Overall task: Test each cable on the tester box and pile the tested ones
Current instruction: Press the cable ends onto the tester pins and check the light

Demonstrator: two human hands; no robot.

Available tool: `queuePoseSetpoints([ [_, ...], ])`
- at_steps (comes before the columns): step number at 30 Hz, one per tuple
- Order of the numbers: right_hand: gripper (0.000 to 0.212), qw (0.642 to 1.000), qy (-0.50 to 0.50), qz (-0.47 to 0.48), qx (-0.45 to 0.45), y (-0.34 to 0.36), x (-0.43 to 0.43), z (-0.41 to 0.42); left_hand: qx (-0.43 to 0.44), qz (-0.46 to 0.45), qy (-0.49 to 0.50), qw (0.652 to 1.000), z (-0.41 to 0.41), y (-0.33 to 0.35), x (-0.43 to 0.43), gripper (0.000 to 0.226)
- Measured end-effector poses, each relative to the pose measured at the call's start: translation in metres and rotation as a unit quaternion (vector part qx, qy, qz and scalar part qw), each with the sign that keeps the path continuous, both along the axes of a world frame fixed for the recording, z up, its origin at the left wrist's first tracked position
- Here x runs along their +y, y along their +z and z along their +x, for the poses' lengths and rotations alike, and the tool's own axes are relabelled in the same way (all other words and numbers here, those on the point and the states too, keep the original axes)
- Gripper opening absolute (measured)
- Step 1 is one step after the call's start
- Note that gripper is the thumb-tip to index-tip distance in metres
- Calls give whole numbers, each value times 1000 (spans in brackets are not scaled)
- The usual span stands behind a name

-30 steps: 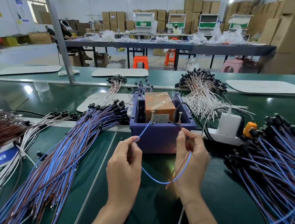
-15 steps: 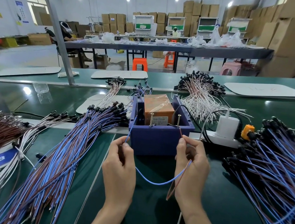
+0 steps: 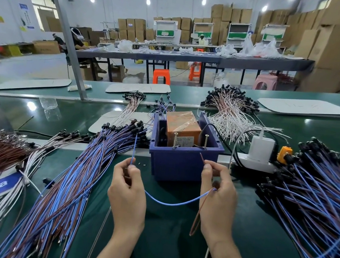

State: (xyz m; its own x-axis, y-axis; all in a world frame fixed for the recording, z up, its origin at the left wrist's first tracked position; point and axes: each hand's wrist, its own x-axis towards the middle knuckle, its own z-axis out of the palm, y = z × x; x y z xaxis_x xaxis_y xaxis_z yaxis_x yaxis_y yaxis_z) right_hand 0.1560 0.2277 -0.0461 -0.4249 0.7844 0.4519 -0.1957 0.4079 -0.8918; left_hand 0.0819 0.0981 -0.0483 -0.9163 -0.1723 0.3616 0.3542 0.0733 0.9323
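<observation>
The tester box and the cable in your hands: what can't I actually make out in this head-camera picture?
- Label on the orange unit in the tester box: print too small to read.
- Black end of the held cable: hidden inside the right hand.
- Left hand: its fingers cover part of the blue wire.
- Cable piles, left and right: cut off by the frame edges.
</observation>
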Motion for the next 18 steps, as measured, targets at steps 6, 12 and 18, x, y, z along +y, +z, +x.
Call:
queuePoseSetpoints([
  [6, 21, 999, -45, 15, -1, 10, 3, 4, -67, -31, 16, 997, -4, -1, -10, 31],
  [12, 19, 983, -72, 169, -25, 42, 7, 15, 132, -88, 24, 987, 28, 45, -29, 27],
  [18, 45, 893, -92, 434, -82, 108, 0, 28, 229, -293, -220, 902, 73, 113, -5, 24],
])
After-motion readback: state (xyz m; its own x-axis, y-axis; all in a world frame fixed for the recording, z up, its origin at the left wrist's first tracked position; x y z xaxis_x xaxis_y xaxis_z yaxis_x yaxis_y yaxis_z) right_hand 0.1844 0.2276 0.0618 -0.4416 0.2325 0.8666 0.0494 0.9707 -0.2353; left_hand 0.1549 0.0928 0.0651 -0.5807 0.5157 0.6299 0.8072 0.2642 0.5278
